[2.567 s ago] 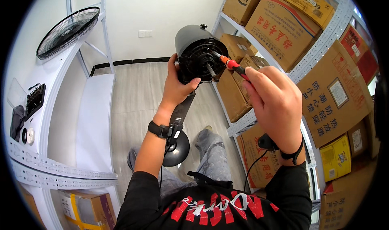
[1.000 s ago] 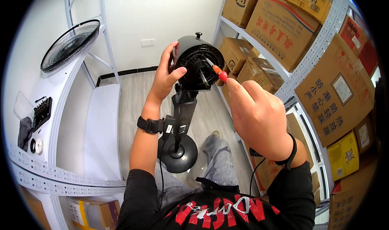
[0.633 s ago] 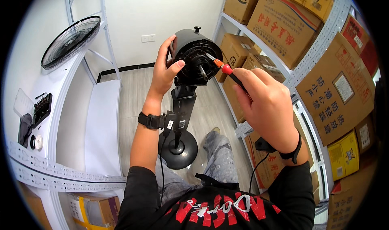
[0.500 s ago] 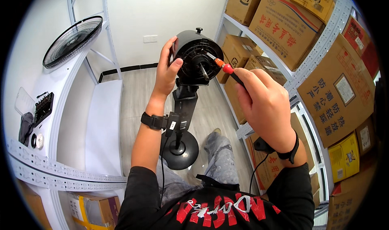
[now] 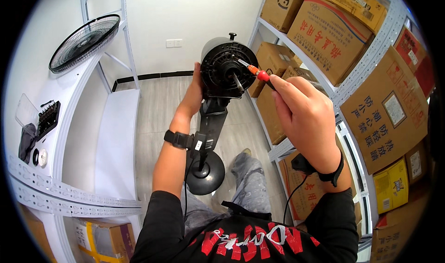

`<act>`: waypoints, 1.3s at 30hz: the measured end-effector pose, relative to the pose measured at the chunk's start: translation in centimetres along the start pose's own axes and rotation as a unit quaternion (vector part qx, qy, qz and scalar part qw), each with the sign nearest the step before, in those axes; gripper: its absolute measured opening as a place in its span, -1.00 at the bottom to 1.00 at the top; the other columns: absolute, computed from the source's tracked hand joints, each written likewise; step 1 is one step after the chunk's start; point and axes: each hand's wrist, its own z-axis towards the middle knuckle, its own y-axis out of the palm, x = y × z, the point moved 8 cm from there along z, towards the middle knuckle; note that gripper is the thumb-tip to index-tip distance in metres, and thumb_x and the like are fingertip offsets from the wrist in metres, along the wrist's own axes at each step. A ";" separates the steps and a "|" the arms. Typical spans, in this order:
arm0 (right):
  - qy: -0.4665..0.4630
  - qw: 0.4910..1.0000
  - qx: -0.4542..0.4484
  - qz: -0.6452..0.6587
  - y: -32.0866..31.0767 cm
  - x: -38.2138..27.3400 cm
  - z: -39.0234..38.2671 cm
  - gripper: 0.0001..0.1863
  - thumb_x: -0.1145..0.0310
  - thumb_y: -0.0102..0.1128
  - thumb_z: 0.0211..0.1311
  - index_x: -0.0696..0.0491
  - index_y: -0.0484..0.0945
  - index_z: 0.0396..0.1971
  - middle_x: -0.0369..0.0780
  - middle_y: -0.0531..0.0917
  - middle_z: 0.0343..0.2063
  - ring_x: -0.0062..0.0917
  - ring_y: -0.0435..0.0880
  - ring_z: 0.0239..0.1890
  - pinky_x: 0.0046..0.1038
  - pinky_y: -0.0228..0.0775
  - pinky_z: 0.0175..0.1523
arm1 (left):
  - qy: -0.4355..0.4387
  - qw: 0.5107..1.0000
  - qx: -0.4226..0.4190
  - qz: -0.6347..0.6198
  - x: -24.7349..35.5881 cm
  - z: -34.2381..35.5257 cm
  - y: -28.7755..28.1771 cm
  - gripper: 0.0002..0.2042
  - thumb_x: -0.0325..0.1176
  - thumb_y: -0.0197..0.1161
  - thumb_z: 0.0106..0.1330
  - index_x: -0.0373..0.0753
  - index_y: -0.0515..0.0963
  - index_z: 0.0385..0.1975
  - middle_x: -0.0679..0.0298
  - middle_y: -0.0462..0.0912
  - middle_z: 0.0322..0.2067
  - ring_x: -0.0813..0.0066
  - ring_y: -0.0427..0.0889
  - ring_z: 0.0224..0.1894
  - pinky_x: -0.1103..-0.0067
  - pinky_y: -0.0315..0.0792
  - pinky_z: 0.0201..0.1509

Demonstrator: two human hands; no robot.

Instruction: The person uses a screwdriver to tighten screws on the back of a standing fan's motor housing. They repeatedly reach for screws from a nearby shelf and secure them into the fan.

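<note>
A black fan motor housing (image 5: 214, 52) with a protruding shaft (image 5: 238, 81) tops a stand column (image 5: 214, 119) above a round base (image 5: 213, 176). My left hand (image 5: 193, 90) grips the housing's left side, its fingertips mostly hidden behind it. My right hand (image 5: 303, 114) is closed round a screwdriver (image 5: 257, 72) with a red, orange and black handle; the metal tip reaches into the housing's front face, above the shaft. Both wrists wear black straps with small devices and cables.
A round fan grille (image 5: 84, 42) lies on the left white shelf (image 5: 74, 86), near an open black bit case (image 5: 48, 118), dark cloth (image 5: 28, 137) and small round pieces (image 5: 42, 157). Cardboard boxes (image 5: 329, 35) crowd the right shelving. My legs (image 5: 245, 184) are beside the base.
The housing has turned to show its front face more fully. My left thumb, earlier on that face, has slid back to the side. The screwdriver stays at the front face.
</note>
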 end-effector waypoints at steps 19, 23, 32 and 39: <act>0.008 1.000 -0.029 -0.007 -1.8 -0.6 0.6 -0.85 0.47 0.32 0.18 0.11 0.64 -0.24 -0.18 0.57 -0.57 -0.25 0.59 -0.56 -0.32 0.42 -0.46 | 0.082 0.997 0.002 -0.012 -1.0 -1.8 2.0 -0.33 0.13 -0.46 0.62 -0.35 0.30 0.33 0.15 0.53 0.17 0.47 0.51 0.18 0.54 0.33 0.33; 0.019 0.998 -0.043 -0.029 -1.4 -1.2 0.0 -0.84 0.46 0.30 0.21 0.10 0.62 -0.21 -0.17 0.60 -0.54 -0.25 0.60 -0.56 -0.32 0.42 -0.46 | 0.079 0.997 0.016 0.013 -1.1 -2.2 1.7 -0.32 0.14 -0.46 0.62 -0.36 0.34 0.29 0.16 0.57 0.12 0.46 0.53 0.15 0.55 0.35 0.30; 0.072 0.994 -0.073 0.045 -0.8 0.1 0.0 -0.81 0.52 0.27 0.19 0.09 0.57 -0.18 -0.20 0.56 -0.49 -0.29 0.60 -0.51 -0.38 0.42 -0.42 | 0.081 0.989 0.058 0.109 -1.9 -1.9 0.7 -0.17 0.25 -0.52 0.57 -0.39 0.63 -0.14 0.06 0.72 -0.26 0.23 0.65 -0.13 0.45 0.41 0.10; -0.067 0.991 -0.031 -0.109 -1.7 -3.3 0.7 -0.85 0.55 0.32 0.10 0.09 0.64 -0.30 -0.27 0.47 -0.50 -0.40 0.54 -0.54 -0.41 0.37 -0.48 | 0.073 0.985 0.084 0.130 -1.9 -2.1 0.7 -0.13 0.32 -0.51 0.53 -0.39 0.62 -0.14 0.04 0.71 -0.28 0.21 0.65 -0.14 0.44 0.41 0.07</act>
